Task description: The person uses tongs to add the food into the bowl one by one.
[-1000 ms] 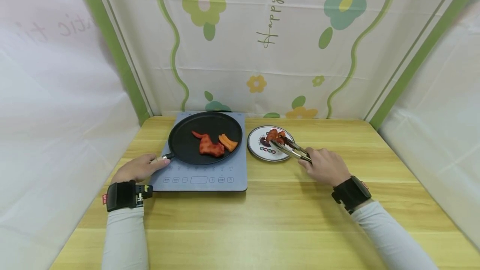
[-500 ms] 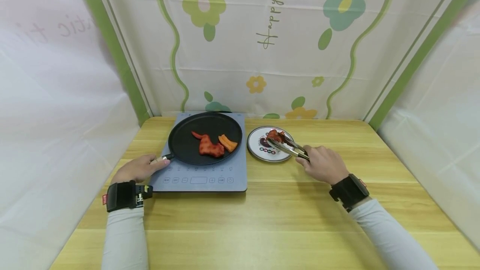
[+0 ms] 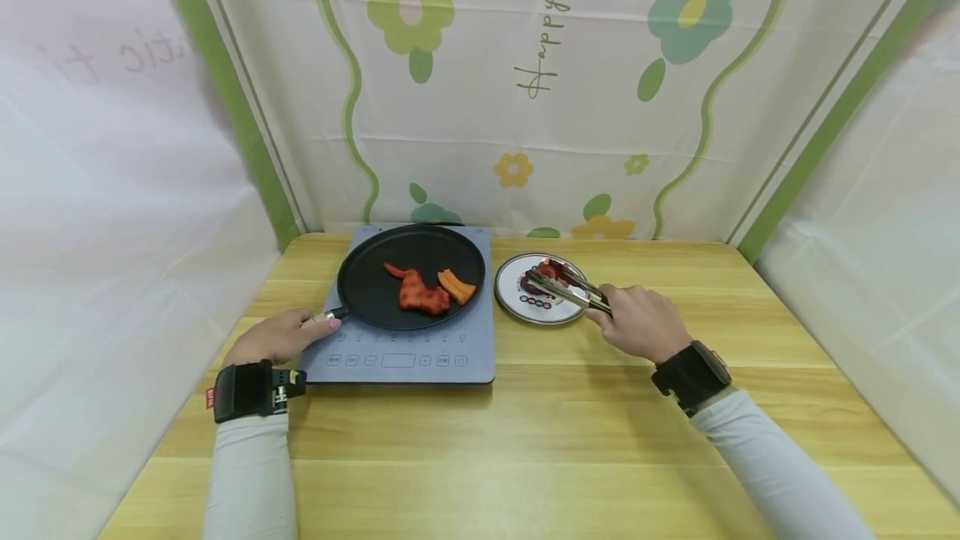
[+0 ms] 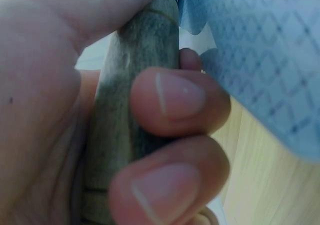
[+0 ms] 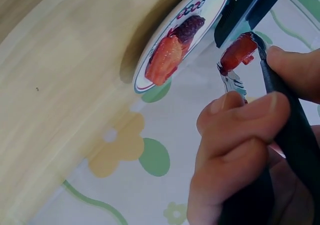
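My left hand (image 3: 281, 336) holds the wooden handle (image 4: 125, 70) of a flat black frying pan (image 3: 375, 290), fingers curled round it. On the pan's right side lie a red chicken wing (image 3: 422, 294) and an orange ridged strip (image 3: 457, 285). My right hand (image 3: 641, 323) grips metal tongs (image 3: 562, 290) with dark handles, their tips over a small white plate (image 3: 510, 298). Between the tips is a glossy dark-red food piece (image 5: 240, 52), seen apart from the plate in the right wrist view. An orange-red piece (image 5: 165, 60) shows on the plate beside a dark purple patch (image 5: 189, 29), whose kind I cannot tell.
The pan stands on a grey induction cooktop (image 3: 480, 348) with a touch panel along its front. The plate is close to the cooktop's right edge. Wooden tabletop (image 3: 525, 457) stretches in front and to the right. A flowered cloth (image 3: 465, 107) hangs behind.
My right hand and the tongs have moved slightly left and away from me, the tips shifting over the plate. My left hand and the pan have stayed in place.
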A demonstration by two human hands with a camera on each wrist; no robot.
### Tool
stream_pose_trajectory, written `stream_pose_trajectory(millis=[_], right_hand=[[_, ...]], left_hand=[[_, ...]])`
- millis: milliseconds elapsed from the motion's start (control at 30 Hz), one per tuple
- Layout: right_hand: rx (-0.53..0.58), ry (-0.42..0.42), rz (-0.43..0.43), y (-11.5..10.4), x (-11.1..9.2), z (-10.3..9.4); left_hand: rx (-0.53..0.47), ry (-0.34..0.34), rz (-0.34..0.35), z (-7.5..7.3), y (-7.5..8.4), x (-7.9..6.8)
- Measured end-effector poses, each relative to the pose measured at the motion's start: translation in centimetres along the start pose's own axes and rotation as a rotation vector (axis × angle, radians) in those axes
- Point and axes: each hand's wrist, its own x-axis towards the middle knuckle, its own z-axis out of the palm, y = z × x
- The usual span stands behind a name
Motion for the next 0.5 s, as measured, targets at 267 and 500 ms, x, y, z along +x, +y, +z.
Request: stream_pose_trajectory(millis=[267, 500], right_hand=[[0.010, 0.000, -0.007, -0.4, 0.5, -0.3], [0.016, -0.004, -0.009, -0.8, 1.1, -0.6]], left_hand=[[0.015, 0.001, 0.002, 0.0, 0.3, -0.2], [0.027, 0.001, -0.010, 0.0, 0.2, -0.2]])
